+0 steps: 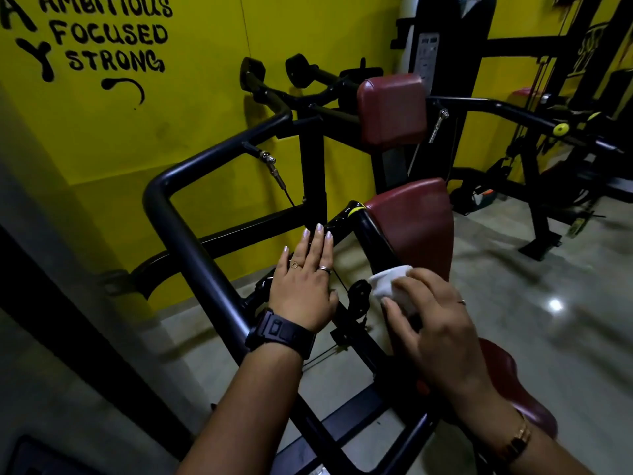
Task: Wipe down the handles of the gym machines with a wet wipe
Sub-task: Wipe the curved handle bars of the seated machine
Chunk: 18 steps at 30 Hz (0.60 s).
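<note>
White wet wipe (390, 286) bunched under curled fingers of right hand (435, 323), pressed on black handle (371, 241) beside maroon pad (414, 224). Left hand (305, 279) flat, fingers straight, resting on same handle. Wiping underway; far grips (253, 72) likely left.

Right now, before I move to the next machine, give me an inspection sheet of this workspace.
Surface: grey polished floor with a light glare.
Job's things: white wet wipe against the black handle bar, beside the maroon back pad.
Clutter: small orange-and-green item on the floor, too dim to identify.
Hands: left hand flat with straight fingers over the bar's grip; right hand holds the wet wipe.
Cables: thin steel cable with a metal clip hangs from the frame.
Surroundings: yellow wall with painted words; second machine at right.
</note>
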Available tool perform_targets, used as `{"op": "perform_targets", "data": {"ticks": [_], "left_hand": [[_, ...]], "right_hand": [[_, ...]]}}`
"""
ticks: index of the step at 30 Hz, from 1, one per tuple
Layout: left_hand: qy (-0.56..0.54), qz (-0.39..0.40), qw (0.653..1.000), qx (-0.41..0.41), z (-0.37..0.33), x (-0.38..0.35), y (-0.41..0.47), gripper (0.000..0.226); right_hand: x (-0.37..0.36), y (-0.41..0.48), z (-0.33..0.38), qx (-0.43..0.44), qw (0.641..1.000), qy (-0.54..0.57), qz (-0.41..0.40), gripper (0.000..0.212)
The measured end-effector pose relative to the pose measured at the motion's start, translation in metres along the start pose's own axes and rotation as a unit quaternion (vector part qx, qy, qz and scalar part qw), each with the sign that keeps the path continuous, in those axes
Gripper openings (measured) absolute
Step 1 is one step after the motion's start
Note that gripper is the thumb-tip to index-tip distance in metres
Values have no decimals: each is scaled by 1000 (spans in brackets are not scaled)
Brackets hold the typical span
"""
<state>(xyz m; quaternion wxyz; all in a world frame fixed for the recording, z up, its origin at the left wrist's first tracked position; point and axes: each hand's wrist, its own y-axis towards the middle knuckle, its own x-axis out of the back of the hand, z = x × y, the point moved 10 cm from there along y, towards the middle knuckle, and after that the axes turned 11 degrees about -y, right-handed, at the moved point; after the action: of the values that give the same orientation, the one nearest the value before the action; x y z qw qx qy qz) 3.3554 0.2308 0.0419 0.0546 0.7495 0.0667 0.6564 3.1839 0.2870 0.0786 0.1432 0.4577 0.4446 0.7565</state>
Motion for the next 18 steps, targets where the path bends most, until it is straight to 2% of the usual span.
{"op": "perform_targets", "data": {"ticks": [3, 6, 9, 14, 18], "left_hand": [[2, 0, 1000, 0, 0, -1, 1, 85], [3, -2, 1000, 1, 0, 0, 0, 84], [6, 0, 1000, 4, 0, -1, 1, 84], [0, 3, 1000, 4, 0, -1, 1, 84], [0, -2, 1000, 2, 0, -1, 1, 85]], "right_hand": [[0, 14, -15, -49, 997, 59, -1, 24], [-11, 40, -13, -48, 997, 67, 0, 22], [-17, 56, 8, 2, 1000, 20, -6, 17], [-17, 32, 28, 110, 991, -71, 13, 30], [-3, 1, 20, 142, 984, -102, 20, 36]]}}
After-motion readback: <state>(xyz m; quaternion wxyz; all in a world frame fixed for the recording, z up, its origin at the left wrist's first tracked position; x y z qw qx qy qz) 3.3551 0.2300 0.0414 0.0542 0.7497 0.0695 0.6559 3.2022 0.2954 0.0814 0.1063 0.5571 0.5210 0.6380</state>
